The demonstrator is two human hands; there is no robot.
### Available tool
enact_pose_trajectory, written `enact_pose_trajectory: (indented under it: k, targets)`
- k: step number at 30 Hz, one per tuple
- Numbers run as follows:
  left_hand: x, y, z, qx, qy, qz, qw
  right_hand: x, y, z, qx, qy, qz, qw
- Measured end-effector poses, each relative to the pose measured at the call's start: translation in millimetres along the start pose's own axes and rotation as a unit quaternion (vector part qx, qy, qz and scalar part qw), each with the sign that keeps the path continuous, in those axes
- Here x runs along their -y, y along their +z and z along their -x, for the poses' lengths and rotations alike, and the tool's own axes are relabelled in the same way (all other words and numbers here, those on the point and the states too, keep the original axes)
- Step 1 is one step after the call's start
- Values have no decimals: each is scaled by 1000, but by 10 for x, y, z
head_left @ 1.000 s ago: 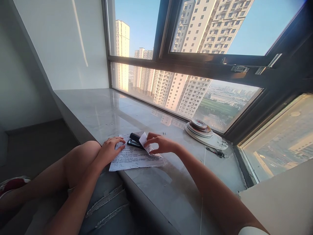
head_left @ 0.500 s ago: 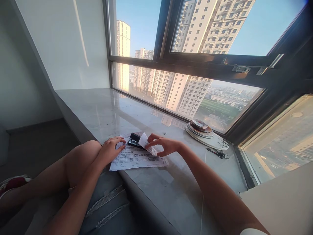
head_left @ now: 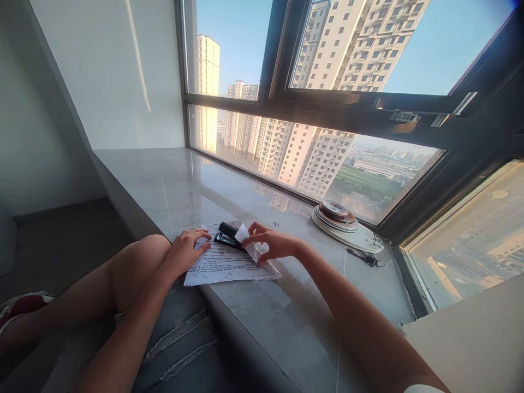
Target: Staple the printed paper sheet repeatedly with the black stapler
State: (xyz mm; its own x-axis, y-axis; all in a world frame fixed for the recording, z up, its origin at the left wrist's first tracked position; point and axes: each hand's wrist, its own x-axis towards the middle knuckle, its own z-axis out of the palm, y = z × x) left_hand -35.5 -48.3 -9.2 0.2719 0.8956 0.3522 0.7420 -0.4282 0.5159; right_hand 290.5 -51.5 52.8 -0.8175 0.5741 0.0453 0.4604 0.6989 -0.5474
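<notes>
A printed paper (head_left: pixel 229 267) lies on the grey stone sill, its near edge reaching over the sill's front edge. On its upper part rests a black stapler (head_left: pixel 227 236). My left hand (head_left: pixel 190 246) lies on the paper's left side, fingers apart and holding nothing, left of the stapler. My right hand (head_left: pixel 268 244) is at the paper's right side, thumb and fingers curved round a small piece of paper (head_left: pixel 252 250) with print on it. That piece's raised corner covers the stapler's right end.
Stacked plates (head_left: pixel 334 217) stand on the sill (head_left: pixel 295 305) by the window. Beside them lie keys or a similar dark item with a ring (head_left: pixel 366 257). Two tiny bits (head_left: pixel 277 224) lie beyond my right hand. My bare knee (head_left: pixel 149 248) touches the front edge.
The small piece of paper in my right hand has tilted, and its lower end has moved slightly down and right with my thumb. My left hand has stayed in place.
</notes>
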Motion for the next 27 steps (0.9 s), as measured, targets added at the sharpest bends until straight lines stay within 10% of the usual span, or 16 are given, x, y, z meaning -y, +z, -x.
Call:
enact_pose_trajectory:
  k: [9, 16, 27]
  targets:
    - [-24, -18, 10, 6, 0, -5, 1000, -74, 46, -7, -79, 54, -29, 995]
    - [-24, -4, 16, 0, -1, -2, 1000, -75, -77, -87, -353, 96, -3, 931]
    - [38, 26, 2, -5, 6, 7, 1000, -73, 509, -279, -191, 162, -99, 963]
